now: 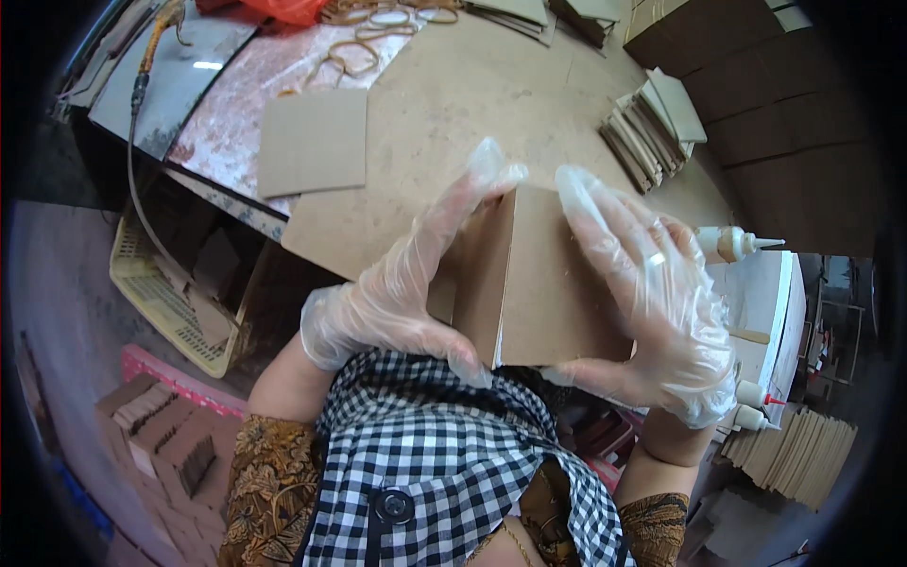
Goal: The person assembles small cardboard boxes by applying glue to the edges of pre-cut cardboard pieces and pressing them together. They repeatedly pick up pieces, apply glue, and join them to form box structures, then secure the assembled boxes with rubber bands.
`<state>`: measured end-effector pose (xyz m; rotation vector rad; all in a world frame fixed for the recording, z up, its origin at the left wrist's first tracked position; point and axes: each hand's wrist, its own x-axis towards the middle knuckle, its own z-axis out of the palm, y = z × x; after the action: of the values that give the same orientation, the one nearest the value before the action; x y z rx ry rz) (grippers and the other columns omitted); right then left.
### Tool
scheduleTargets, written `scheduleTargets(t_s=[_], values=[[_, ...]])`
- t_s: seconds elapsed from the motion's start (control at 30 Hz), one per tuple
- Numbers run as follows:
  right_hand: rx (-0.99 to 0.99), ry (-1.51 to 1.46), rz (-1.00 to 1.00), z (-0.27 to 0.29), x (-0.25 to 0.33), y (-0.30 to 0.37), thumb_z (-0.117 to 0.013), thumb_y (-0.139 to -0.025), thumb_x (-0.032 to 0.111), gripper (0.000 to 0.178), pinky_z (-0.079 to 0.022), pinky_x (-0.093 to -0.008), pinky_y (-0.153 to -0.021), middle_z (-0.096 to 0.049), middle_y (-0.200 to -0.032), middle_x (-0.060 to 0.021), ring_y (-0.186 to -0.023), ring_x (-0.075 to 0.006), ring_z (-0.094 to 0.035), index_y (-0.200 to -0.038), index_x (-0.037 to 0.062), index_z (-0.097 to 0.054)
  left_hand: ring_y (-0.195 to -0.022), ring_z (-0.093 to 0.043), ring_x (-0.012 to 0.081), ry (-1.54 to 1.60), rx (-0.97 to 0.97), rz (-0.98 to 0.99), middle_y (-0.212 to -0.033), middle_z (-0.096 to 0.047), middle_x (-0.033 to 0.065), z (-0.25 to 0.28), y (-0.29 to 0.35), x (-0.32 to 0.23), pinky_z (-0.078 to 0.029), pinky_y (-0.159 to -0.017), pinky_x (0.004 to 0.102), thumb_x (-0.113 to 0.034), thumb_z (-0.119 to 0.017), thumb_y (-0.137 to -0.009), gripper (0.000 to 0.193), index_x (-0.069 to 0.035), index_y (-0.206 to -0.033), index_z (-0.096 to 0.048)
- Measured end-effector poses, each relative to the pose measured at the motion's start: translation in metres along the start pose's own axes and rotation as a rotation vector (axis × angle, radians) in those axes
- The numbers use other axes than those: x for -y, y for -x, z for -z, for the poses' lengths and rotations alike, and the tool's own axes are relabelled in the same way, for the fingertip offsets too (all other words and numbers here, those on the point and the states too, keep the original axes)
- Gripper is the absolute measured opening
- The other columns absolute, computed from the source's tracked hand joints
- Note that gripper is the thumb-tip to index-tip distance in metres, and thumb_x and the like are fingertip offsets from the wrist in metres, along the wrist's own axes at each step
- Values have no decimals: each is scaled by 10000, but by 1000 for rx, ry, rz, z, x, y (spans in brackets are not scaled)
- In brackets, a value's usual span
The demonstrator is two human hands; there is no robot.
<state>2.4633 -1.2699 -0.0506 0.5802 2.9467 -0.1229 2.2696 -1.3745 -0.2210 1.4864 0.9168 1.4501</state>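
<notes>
A brown cardboard box (557, 283), or several boards stood together at angles, is held upright between my two hands. A pale edge runs down its near corner. My left hand (402, 269), in a clear plastic glove, grips its left side, thumb at the near end and fingers at the far end. On the opposite side my right hand (657, 293), also gloved, spans the board with its thumb low at the near edge and its fingertips at the top. The box's far side is hidden.
A flat square board (314, 142) lies on the worktable (453, 94). Board stacks (652, 132) stand far right, near a glue bottle (727, 244). More bottles (756, 406) and boards (794, 454) are lower right. Rubber bands (354, 57) lie at the back. A yellow crate (170, 302) sits left.
</notes>
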Motion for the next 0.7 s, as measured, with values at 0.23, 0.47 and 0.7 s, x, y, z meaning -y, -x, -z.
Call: scheduleTargets(t_s=[0.23, 0.47, 0.7], values=[[-50, 63, 34, -6, -2, 1, -674, -588, 701, 1063, -353, -484, -1052, -522, -1396, -195, -1268, -392, -507, -1380, 10, -518, -1476, -222, 320, 0, -12, -43, -1598, -190, 196, -1, 0, 8, -199, -1198, 459, -492, -903, -527, 1405, -95, -1571, -51], [-56, 49, 22, -6, -1, 1, -656, -592, 730, 1060, -352, -493, -1053, -528, -1388, -200, -1261, -400, -511, -1376, 26, -530, -1471, -232, 329, -65, -6, -89, -1592, -202, 197, 1, -1, 10, -206, -1194, 465, -514, -899, -532, 1401, -85, -1569, -62], [-83, 55, 13, -9, 0, 2, -650, -587, 734, 1036, -354, -495, -1050, -540, -1374, -197, -1254, -398, -518, -1345, 33, -563, -1469, -240, 329, -41, -16, -70, -1590, -207, 195, -1, -1, 9, -218, -1190, 470, -515, -900, -530, 1397, -85, -1569, -71]])
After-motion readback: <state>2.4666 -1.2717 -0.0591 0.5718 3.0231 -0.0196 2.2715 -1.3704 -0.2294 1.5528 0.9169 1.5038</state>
